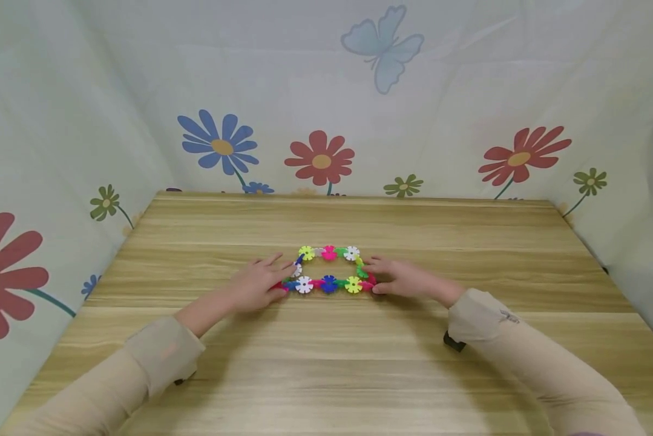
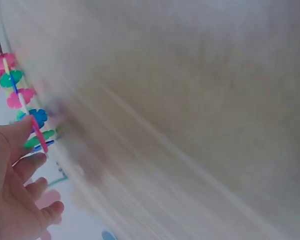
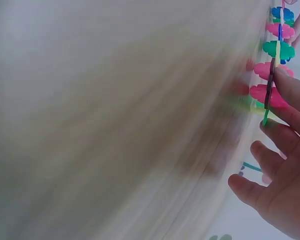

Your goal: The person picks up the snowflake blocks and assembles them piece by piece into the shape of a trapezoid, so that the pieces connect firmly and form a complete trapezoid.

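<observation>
A closed loop of flower-shaped interlocking plastic discs [image 1: 328,284] lies on the wooden table in the head view, roughly rectangular, in white, yellow, pink, blue and green. At its left end my left hand [image 1: 256,284] pinches the front corner between thumb and index finger, covering part of it. My right hand [image 1: 405,280] pinches the opposite end, thumb towards the front. In the left wrist view the thumb [image 2: 21,129] presses a pink disc, while the other fingers spread away. The right wrist view shows the thumb [image 3: 294,90] against a dark red disc beside a green one.
The wooden table [image 1: 326,363] reaches back to a pale curtain [image 1: 282,72] printed with flowers and a butterfly. Below the right sleeve a small black object [image 1: 454,342] shows, likely the wrist camera.
</observation>
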`<state>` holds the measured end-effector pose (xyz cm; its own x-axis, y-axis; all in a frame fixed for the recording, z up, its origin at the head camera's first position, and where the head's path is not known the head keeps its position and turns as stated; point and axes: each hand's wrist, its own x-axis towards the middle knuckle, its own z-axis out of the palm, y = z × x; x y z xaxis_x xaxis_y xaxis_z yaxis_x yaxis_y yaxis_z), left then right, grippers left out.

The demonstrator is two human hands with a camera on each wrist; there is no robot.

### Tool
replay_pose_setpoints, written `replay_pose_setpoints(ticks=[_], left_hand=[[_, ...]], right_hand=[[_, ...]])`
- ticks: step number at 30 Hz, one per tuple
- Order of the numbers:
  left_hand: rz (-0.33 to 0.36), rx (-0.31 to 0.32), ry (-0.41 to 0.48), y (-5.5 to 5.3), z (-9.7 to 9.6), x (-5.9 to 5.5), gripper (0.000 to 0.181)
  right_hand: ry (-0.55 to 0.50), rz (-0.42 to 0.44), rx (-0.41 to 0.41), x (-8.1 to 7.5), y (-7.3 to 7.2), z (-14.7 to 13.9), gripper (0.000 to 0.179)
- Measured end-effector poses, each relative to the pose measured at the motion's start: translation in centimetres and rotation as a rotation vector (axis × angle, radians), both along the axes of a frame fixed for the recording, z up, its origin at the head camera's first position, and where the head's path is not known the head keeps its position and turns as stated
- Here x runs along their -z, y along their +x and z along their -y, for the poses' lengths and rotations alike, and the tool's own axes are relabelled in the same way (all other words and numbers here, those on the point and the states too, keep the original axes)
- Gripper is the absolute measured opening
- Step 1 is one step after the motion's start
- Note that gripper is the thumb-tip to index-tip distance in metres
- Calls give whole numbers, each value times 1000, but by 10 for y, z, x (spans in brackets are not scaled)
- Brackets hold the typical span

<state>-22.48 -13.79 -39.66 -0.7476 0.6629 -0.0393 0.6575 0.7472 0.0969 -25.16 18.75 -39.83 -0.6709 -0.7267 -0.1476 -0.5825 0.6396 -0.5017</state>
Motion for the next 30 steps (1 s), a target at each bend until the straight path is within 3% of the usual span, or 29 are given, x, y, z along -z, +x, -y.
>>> replay_pose_setpoints(ticks=[4, 13, 23, 30], left_hand=[[26, -62, -11, -9, 9, -4, 53], [112, -176, -9, -28, 30, -8, 51], [204, -249, -1, -33, 38, -14, 51], [188, -243, 1, -34, 39, -13, 53]], right_hand=[[2, 39, 19, -1, -10, 15, 52], [40, 0, 25, -1, -34, 47, 51], [35, 21, 14, 3, -49, 58, 51], [30, 21, 17, 3, -49, 58, 52]])
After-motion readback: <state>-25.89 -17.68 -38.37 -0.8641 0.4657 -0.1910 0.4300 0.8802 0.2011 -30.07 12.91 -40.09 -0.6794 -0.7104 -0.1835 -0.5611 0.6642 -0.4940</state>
